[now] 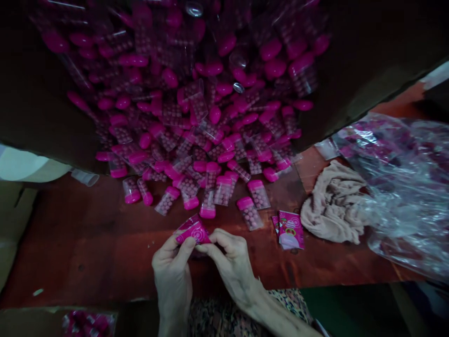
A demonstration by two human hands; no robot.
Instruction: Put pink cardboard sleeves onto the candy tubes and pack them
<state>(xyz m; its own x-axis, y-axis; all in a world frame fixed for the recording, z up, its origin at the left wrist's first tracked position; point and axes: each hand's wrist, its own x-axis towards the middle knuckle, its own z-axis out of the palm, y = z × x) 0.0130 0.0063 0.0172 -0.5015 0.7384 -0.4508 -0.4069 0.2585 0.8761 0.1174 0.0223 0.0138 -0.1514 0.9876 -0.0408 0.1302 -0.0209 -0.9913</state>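
My left hand (171, 271) and my right hand (231, 262) pinch a small pink printed packet (192, 231) between thumbs and fingers, just above the table's near edge. A large heap of clear plastic tubes with pink caps (185, 117), filled with round pinkish beads, spreads across the far table. The nearest loose tube (249, 213) lies a little beyond my right hand. A small stack of similar pink packets (291, 229) sits to the right of my hands.
The reddish-brown wooden table (87, 234) runs under everything. Dark cardboard flaps (35, 93) border the heap on both sides. A crumpled beige cloth (333, 203) and a clear plastic bag of pink items (403, 187) lie at right. A box of pink packets (87, 323) sits at lower left.
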